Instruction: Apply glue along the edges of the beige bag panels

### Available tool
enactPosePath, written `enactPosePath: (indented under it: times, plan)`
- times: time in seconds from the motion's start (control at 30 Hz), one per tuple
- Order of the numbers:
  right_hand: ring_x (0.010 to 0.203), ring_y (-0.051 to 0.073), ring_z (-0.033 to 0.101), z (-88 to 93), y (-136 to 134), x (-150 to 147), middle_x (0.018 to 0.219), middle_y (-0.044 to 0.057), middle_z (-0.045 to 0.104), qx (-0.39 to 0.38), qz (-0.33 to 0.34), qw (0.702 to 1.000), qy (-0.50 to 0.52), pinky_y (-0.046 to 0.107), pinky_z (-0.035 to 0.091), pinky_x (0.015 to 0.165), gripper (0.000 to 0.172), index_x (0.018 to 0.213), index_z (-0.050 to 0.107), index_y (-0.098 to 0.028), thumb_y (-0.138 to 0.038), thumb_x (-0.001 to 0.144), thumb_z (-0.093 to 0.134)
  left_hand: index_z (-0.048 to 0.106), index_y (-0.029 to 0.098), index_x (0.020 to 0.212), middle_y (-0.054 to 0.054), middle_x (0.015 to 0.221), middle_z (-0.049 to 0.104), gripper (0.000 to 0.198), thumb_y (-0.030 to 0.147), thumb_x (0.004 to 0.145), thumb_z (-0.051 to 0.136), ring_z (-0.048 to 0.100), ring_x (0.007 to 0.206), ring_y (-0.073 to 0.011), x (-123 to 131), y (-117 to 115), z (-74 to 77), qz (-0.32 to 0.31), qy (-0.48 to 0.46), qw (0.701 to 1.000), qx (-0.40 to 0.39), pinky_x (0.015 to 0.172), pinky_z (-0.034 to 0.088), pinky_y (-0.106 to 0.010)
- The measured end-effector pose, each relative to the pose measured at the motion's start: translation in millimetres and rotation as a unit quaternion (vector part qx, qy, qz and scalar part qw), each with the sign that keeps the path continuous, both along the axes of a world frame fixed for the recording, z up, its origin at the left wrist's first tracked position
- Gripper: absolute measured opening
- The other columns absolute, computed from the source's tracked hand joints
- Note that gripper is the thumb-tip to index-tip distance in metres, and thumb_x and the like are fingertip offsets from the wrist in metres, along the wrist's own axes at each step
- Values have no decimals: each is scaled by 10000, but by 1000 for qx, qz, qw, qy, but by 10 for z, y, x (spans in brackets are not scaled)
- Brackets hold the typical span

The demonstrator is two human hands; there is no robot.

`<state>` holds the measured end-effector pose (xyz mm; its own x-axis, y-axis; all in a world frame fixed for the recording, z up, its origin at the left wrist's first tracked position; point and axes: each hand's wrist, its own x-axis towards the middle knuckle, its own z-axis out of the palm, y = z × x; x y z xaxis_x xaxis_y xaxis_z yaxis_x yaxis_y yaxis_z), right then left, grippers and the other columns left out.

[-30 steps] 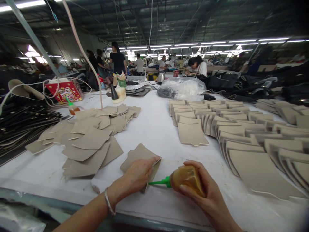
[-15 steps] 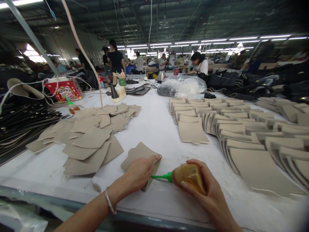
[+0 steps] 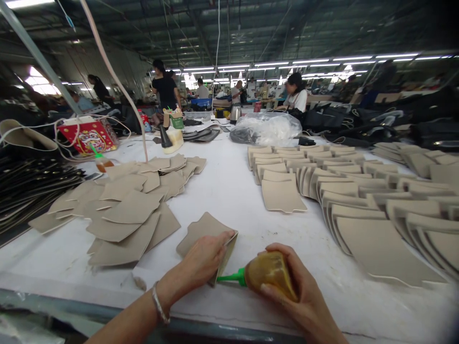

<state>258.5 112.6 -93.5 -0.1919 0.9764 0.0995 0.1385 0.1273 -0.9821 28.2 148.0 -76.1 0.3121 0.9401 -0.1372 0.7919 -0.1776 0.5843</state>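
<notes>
My left hand (image 3: 206, 258) grips a beige sheet piece (image 3: 204, 227), with the thumb and a finger at its right edge. That edge is raised off the table, and its side facing right shows darker. My fingers hide part of the piece. In my right hand (image 3: 301, 296) is a squeeze bottle (image 3: 270, 274) of amber liquid, tilted on its side. Its thin green nozzle (image 3: 231, 277) points left, with the tip at the lower right edge of the piece.
Loose beige pieces (image 3: 125, 229) lie heaped at the left. Overlapping rows of curved beige pieces (image 3: 380, 243) cover the right side. Behind stand a second green-tipped bottle (image 3: 102, 162), a red box (image 3: 88, 136) and a clear plastic bag (image 3: 267, 128). Several people are farther back.
My right hand has brought the bottle down and left, so its nozzle tip is lower along the piece's edge. My left hand keeps its hold. The whole view has shifted slightly.
</notes>
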Motion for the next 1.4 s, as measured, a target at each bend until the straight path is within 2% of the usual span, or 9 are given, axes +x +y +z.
enactPosePath:
  times: [0.1, 0.3, 0.37, 0.53, 0.73, 0.93, 1.13, 1.3, 1.4]
  plan:
    - [867, 240, 591, -13, 28, 17, 1009, 22, 589, -3, 0, 1000, -24, 315, 451, 785, 519, 1184, 454, -241, -479, 798, 707, 480, 234, 1378, -46, 1142, 654, 431, 189, 966, 358, 608, 1047, -238, -10, -3, -21, -9, 4, 1000, 14, 946, 448, -303]
    - [1009, 226, 529, -30, 223, 153, 1133, 14, 528, 98, -93, 987, -84, 297, 412, 884, 498, 1186, 469, -262, -488, 818, 717, 501, 234, 1354, -49, 1202, 626, 429, 162, 955, 361, 588, 1089, -244, -31, 27, -109, -21, -1, 999, 36, 989, 433, -338]
    - [982, 219, 535, -31, 226, 161, 1117, 9, 529, 86, -80, 990, -76, 293, 418, 864, 502, 1196, 461, -266, -482, 822, 718, 502, 228, 1354, -48, 1226, 613, 431, 157, 951, 366, 577, 1110, -244, -31, 42, -117, -26, -5, 999, 35, 1012, 420, -347]
    - [913, 226, 557, -17, 193, 129, 1073, 21, 545, 22, 15, 999, -26, 299, 445, 788, 515, 1203, 439, -250, -481, 829, 706, 499, 221, 1360, -46, 1251, 598, 431, 165, 950, 378, 571, 1120, -245, -40, 57, -118, -32, -6, 999, 30, 1020, 418, -353]
    - [931, 218, 542, 12, 346, 180, 1075, 15, 531, 102, -86, 988, -79, 306, 428, 830, 510, 1186, 470, -251, -488, 814, 726, 517, 252, 1343, -31, 1213, 621, 399, 213, 973, 372, 583, 1100, -243, -42, 50, -94, -25, -9, 999, 25, 1006, 426, -330]
    - [1004, 212, 528, -34, 295, 198, 1134, 10, 523, 125, -40, 988, -86, 289, 419, 871, 459, 1209, 464, -272, -442, 853, 699, 536, 242, 1323, -41, 1165, 645, 409, 180, 947, 388, 599, 1068, -245, -30, 74, -89, -24, -7, 999, 27, 980, 435, -322]
    - [1035, 216, 517, 10, 333, 227, 1150, 12, 524, 186, -74, 974, -104, 293, 394, 907, 447, 1200, 475, -280, -405, 844, 714, 542, 254, 1313, -32, 1113, 665, 414, 173, 935, 393, 622, 1009, -246, -28, 83, -106, -19, 0, 999, 27, 935, 455, -319]
    - [1021, 200, 516, 26, 325, 236, 1141, -1, 517, 161, -37, 981, -100, 273, 398, 883, 437, 1207, 465, -286, -417, 861, 698, 549, 242, 1303, -34, 1143, 653, 415, 157, 924, 400, 602, 1052, -242, -23, 79, -97, -20, -3, 999, 31, 964, 435, -313]
    - [1011, 204, 517, 16, 351, 244, 1145, -1, 511, 153, -47, 982, -99, 285, 398, 886, 446, 1211, 465, -288, -420, 859, 705, 547, 242, 1303, -31, 1152, 649, 411, 158, 927, 402, 598, 1060, -241, -16, 78, -79, -18, -2, 999, 27, 959, 437, -305]
